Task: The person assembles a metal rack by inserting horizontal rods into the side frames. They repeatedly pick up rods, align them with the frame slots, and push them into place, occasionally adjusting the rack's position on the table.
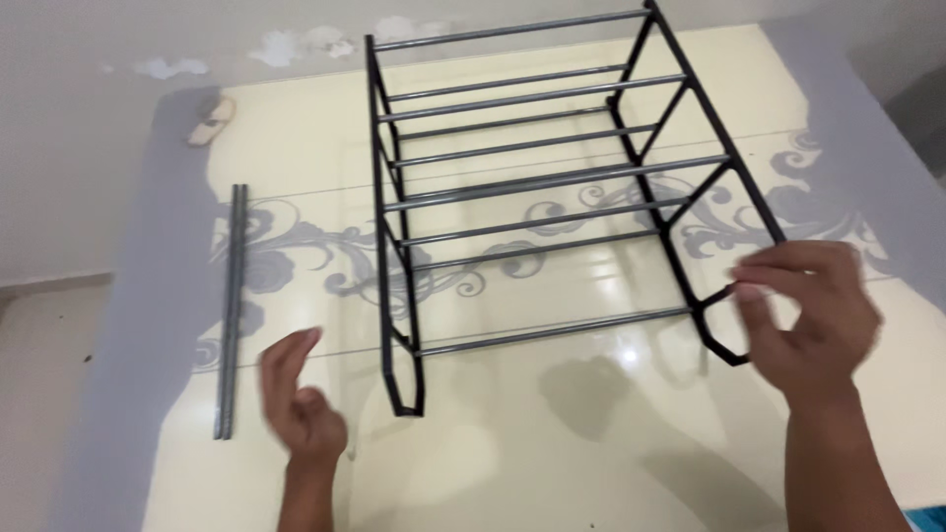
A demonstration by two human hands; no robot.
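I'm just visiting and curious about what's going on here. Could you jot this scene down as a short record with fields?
Setting: glossy cream floor with grey swirl pattern
Main thing: black metal rack with grey crossbars, lying on the floor
Right hand: fingers at the rack's right side frame, near its lower end
Left hand: open, in the air, touching nothing; nearest the rack's left side frame
Loose parts: two grey rods lying side by side, left of the rack
Far back: small pale object by the wall, too blurred to identify

Glossy cream floor tiles (552, 443), grey scrollwork (296, 251)
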